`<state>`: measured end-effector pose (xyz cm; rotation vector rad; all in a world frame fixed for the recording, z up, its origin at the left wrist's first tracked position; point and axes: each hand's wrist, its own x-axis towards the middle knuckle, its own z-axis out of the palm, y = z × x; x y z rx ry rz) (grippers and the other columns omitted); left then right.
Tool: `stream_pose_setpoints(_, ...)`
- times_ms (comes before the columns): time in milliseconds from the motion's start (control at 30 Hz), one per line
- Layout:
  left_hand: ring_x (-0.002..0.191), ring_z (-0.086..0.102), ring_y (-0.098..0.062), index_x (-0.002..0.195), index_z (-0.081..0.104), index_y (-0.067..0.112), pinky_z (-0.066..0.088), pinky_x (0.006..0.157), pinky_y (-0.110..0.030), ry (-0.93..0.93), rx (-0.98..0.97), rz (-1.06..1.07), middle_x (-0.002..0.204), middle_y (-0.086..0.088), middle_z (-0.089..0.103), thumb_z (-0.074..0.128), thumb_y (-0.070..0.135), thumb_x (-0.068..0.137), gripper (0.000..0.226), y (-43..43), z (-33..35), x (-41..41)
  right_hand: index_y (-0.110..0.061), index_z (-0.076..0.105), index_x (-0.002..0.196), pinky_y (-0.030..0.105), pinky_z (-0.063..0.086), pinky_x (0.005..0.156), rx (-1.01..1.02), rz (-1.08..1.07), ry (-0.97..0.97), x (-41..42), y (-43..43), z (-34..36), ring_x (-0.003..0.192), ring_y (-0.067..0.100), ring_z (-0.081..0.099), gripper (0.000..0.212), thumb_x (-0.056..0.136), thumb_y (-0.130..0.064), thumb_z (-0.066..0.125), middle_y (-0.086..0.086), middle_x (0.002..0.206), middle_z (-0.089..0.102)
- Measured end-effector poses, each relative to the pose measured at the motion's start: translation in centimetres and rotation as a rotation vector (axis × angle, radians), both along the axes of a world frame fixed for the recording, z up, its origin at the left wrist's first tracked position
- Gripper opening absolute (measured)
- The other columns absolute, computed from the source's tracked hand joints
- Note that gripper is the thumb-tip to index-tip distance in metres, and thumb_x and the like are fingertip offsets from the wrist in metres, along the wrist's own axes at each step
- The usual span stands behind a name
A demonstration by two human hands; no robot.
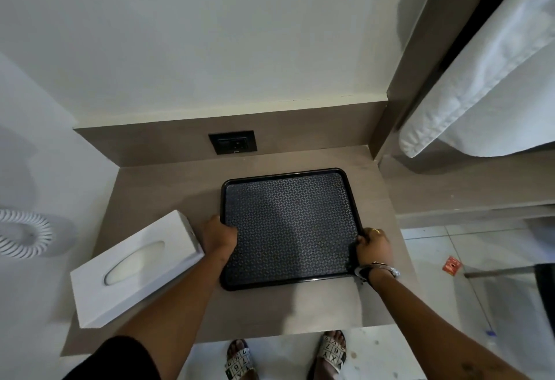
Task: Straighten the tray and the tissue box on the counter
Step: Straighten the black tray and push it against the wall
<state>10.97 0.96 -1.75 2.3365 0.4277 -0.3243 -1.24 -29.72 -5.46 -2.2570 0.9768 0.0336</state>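
Both hands grip the tray (288,226), so the tray is the step in hand and the box (136,268) waits. The left hand (220,234) closes over the tray's left rim, thumb inside; the right hand (374,246) clasps the right rim near the front corner, fingers curled over it. The tray lies flat on the right half of the counter (324,307), its right rim near the counter's right edge and its back rim close to parallel with the back wall, below the socket (232,142). The box sits at the counter's left front corner, plainly skewed, one end touching or just beside the left forearm. I judge the tray nearly square already; the next move calls for a small twist or push, then letting go and turning the box parallel to an edge. No brand shows on tray or box; the sandals (332,351) carry letters and digits, such as 6 and 7.
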Motion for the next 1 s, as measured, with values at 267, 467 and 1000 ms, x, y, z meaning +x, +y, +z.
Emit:
stream_pose_setpoints(267, 0.116, 0.053, -0.038, 0.114, 0.056, 0.002, 0.046, 0.097, -0.044, 0.031, 0.213, -0.075, 0.116, -0.018, 0.059, 0.066, 0.029, 0.082, 0.043, -1.8, 0.6, -3.5, -0.002, 0.048, 0.139, 0.048, 0.043, 0.096, -0.13, 0.094, 0.043, -1.8, 1.6, 1.5, 0.116, 0.042, 0.045, 0.054, 0.092, -0.023, 0.063, 0.024, 0.129, 0.048)
stream_pose_setpoints(467, 0.151, 0.012, -0.034, 0.152, 0.027, 0.001, 0.01, 0.121, -0.049, -0.262, 0.343, -0.525, 0.162, -0.02, 0.018, 0.043, 0.054, 0.093, 0.082, -1.6, -1.6, -11.9, -0.01, 0.037, 0.148, 0.057, 0.034, 0.11, -0.344, 0.418, -0.055, -6.1, 5.9, 1.5, 0.138, 0.039, 0.033, 0.072, 0.089, -0.045, 0.06, 0.021, 0.156, 0.029)
stream_pose_setpoints(1000, 0.147, 0.025, -0.037, 0.149, 0.034, 0.0, 0.012, 0.118, -0.046, -0.221, 0.447, -0.911, 0.159, -0.022, 0.025, 0.039, 0.066, 0.09, 0.089, -0.2, -4.7, -14.5, -0.015, 0.023, 0.153, 0.063, 0.012, 0.114, -0.39, 0.747, 0.13, -7.4, 8.4, -1.8, 0.148, 0.037, 0.017, 0.093, 0.085, -0.077, 0.035, 0.018, 0.162, 0.016)
